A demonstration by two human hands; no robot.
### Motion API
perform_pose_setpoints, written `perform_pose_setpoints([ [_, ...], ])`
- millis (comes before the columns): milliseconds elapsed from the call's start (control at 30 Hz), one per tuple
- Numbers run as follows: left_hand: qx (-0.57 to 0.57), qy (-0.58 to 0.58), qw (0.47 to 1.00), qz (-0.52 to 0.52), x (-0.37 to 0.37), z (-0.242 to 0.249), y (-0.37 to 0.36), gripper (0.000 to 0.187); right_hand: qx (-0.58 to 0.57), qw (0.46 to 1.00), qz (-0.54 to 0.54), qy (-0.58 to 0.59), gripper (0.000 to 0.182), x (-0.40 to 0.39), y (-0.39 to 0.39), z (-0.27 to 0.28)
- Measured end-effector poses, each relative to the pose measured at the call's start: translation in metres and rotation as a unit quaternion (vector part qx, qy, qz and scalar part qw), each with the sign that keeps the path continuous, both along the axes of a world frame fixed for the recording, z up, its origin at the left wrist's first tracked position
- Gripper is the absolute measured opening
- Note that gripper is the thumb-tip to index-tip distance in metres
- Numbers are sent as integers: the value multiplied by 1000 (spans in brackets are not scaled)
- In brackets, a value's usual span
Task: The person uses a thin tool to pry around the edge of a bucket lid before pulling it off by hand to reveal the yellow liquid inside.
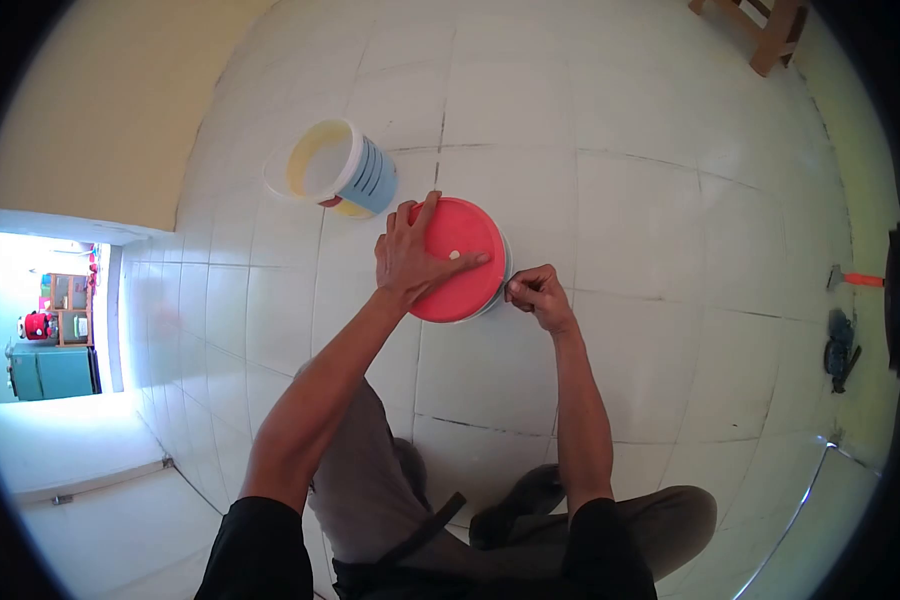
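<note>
Left hand [410,262] lies flat on the red lid [460,262], fingers spread; right hand [538,296] pinches something small at its rim — prying judged underway, needing steady leverage.

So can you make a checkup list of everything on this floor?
Surface: white tiled floor, dark grout lines.
Job's things: bucket with red lid, upright.
Clutter: open bucket lying on its side behind; hammer and a dark object at right.
Fingers: left hand pressed flat on the lid; right hand pinching at the lid's rim, what it grips too small to tell.
Cables: nothing seen.
Surroundings: wooden stool legs at top; bright doorway at left.
</note>
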State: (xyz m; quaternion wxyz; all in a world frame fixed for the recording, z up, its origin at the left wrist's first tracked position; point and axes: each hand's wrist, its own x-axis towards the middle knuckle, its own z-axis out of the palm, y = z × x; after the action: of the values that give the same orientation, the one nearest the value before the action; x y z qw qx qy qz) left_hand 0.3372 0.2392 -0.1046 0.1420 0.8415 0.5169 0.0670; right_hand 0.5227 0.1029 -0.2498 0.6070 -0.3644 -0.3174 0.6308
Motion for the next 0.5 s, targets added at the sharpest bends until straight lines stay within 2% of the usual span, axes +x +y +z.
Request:
perform_pose_setpoints([
  [67, -9, 5, 1000, 9, -2, -3, -6, 128, -7, 1000, 27, -9, 36, 8, 1, 3],
  [200, -11, 1, 1000, 14, 2, -1, -1, 130, -22, 980, -37, -193, 32, 15, -8, 42],
  [367, -28, -4, 1000, 11, 1, 0, 0, 131, -60, 918, -67, -387, 22, 17, -18, 94],
  [500, -17, -4, 1000, 10, 4, 1, 3, 131, -109, 861, -75, -490, 17, 9, -19, 121],
])
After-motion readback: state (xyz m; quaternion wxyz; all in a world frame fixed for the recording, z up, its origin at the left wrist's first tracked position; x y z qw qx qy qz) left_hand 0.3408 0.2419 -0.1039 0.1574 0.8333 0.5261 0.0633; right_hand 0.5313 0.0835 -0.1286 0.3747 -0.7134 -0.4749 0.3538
